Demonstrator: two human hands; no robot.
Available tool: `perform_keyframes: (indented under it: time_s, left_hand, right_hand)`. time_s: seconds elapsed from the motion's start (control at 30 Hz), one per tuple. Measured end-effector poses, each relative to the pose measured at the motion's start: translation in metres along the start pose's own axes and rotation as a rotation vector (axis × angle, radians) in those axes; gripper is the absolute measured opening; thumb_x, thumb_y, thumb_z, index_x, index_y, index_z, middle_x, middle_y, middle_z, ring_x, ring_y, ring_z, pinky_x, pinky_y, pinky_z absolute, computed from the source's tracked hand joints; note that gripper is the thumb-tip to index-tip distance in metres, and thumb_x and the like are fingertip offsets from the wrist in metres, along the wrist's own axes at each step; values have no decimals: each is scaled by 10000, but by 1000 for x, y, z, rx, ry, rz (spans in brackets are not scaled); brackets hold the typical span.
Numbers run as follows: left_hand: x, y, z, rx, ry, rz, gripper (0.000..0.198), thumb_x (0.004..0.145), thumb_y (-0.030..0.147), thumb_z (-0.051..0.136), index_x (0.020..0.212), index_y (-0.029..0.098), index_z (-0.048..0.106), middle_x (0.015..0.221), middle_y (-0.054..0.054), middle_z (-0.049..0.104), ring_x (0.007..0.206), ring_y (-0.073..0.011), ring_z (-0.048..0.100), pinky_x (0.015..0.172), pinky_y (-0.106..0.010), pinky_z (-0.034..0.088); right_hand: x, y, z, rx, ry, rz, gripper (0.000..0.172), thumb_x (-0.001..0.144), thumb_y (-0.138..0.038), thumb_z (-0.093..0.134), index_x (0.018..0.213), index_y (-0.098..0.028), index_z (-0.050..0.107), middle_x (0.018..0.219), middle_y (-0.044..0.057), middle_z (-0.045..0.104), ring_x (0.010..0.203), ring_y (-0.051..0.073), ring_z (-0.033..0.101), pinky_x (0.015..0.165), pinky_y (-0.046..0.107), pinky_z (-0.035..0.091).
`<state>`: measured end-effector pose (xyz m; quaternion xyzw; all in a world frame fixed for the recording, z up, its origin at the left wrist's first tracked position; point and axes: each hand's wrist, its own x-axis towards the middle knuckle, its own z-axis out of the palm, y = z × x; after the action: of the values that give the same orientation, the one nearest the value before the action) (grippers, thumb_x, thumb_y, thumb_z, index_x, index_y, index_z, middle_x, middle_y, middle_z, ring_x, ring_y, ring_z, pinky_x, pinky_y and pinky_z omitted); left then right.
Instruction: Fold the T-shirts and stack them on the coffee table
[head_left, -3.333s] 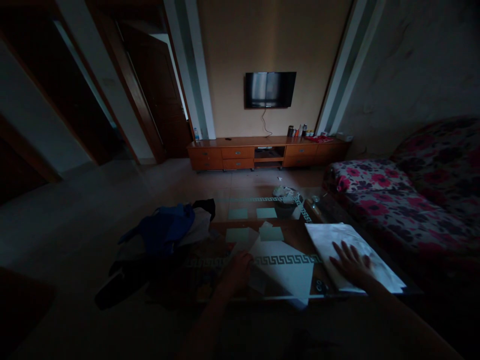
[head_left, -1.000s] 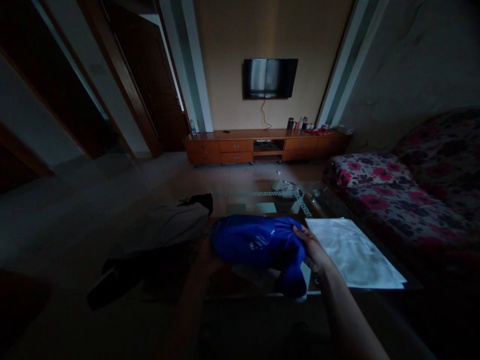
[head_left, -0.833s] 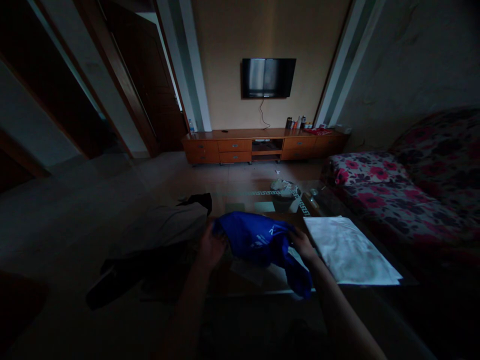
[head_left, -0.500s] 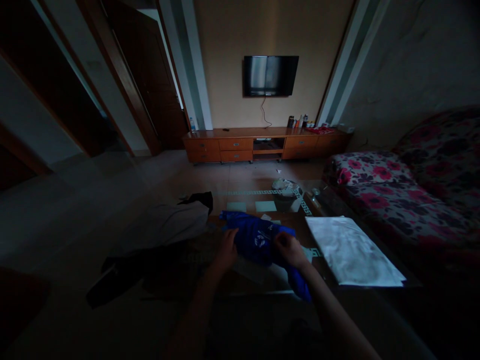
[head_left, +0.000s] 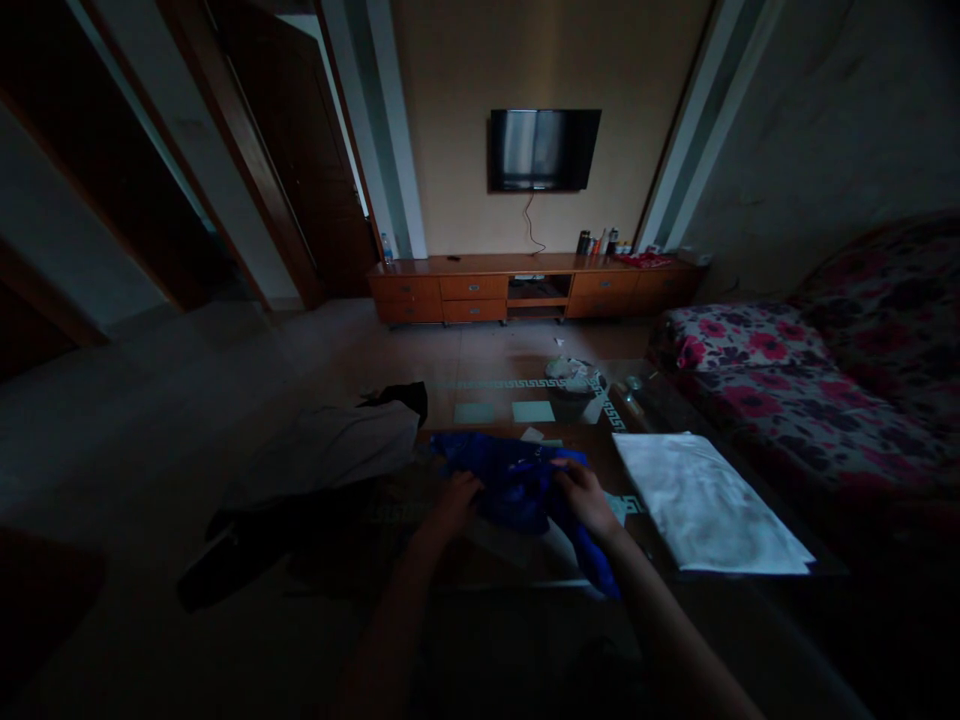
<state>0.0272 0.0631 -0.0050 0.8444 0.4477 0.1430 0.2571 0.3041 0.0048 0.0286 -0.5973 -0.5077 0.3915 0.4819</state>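
A crumpled blue garment (head_left: 517, 495) lies over the glass table in the head view, with one end hanging toward the near edge at the right. My left hand (head_left: 456, 500) is closed on its left near edge. At its right side my right hand (head_left: 585, 495) pinches the fabric, fingers together. The light print on the cloth is mostly hidden in folds. To the right lies a folded white cloth (head_left: 709, 505), flat. Left of the blue garment is a spread grey-and-black garment (head_left: 322, 445).
The glass table (head_left: 487, 580) has a patterned border. Light green panels (head_left: 532, 411) show near its far side. A flowered sofa (head_left: 795, 400) stands on the right. Beyond is a low wooden TV cabinet (head_left: 472, 290) with bottles on top, under a wall television (head_left: 544, 150).
The blue garment has bunched up, and its printed design has folded mostly out of sight. My left hand has moved slightly nearer; my right hand stays at about the same place.
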Motion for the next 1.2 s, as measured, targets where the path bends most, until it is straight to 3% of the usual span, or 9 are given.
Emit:
perform_keyframes:
  time_s: [0.1, 0.2, 0.3, 0.37, 0.47, 0.57, 0.73, 0.93, 1.2]
  left_hand:
    - [3, 10, -12, -116, 102, 26, 192, 893, 215, 538, 973, 228, 712, 1025, -80, 689, 1024, -239, 604, 957, -362, 436]
    - [3, 22, -26, -280, 211, 2, 277, 976, 347, 436, 911, 226, 677, 893, -52, 680, 859, -209, 616, 839, -311, 447]
    - [0, 36, -39, -389, 285, -59, 313, 984, 420, 412, 916, 233, 654, 874, -26, 679, 826, -198, 614, 804, -290, 445]
    - [-3, 43, -46, -431, 294, -87, 295, 968, 447, 445, 942, 236, 650, 916, -24, 691, 885, -204, 627, 837, -292, 450]
    - [-7, 46, -50, -438, 249, -51, 324, 854, 458, 649, 1089, 235, 633, 1055, -40, 688, 1002, -224, 628, 896, -312, 461]
    - [-8, 40, -49, -428, 259, 1, 405, 775, 370, 742, 1129, 223, 611, 1101, -57, 671, 1035, -228, 623, 920, -325, 467]
    - [-4, 32, -51, -391, 312, -28, 168, 889, 356, 612, 959, 209, 651, 963, -40, 701, 923, -205, 645, 852, -317, 478]
    - [-4, 35, -59, -291, 444, 26, 280, 956, 401, 507, 810, 202, 639, 865, -42, 652, 868, -197, 619, 833, -313, 469]
    - [-7, 37, -59, -296, 403, -88, 374, 998, 458, 359, 814, 214, 575, 798, -13, 640, 760, -173, 599, 754, -283, 456]
  right_hand:
    - [0, -9, -10, 73, 34, 15, 404, 810, -554, 580, 998, -212, 683, 897, 47, 723, 815, 223, 648, 760, 330, 522]
    - [-1, -13, -22, 18, 61, 43, 479, 800, -656, 596, 905, -198, 687, 797, 36, 699, 764, 210, 621, 688, 299, 501]
    - [-1, -13, -33, 15, 59, 50, 539, 784, -710, 617, 863, -180, 674, 743, 18, 665, 688, 175, 573, 621, 266, 461]
    - [-1, -12, -37, 25, 44, 33, 534, 795, -703, 625, 854, -175, 666, 725, 2, 642, 648, 151, 539, 595, 251, 435]
    - [0, -10, -40, 8, 67, 17, 536, 800, -704, 631, 810, -169, 654, 670, -12, 605, 604, 135, 504, 557, 244, 400]
    - [2, -8, -43, 6, 129, 2, 552, 773, -712, 658, 823, -163, 680, 709, 11, 648, 655, 161, 557, 605, 259, 438]
    - [5, -6, -47, 104, 189, -13, 543, 716, -705, 728, 831, -176, 678, 762, 32, 693, 704, 179, 601, 672, 279, 475]
    - [2, -12, -49, 92, 175, -63, 535, 768, -724, 667, 669, -209, 564, 599, -30, 542, 578, 131, 466, 571, 251, 382]
    - [1, -15, -53, -19, 192, -127, 547, 837, -720, 580, 666, -201, 558, 640, -7, 527, 629, 151, 460, 596, 255, 386]
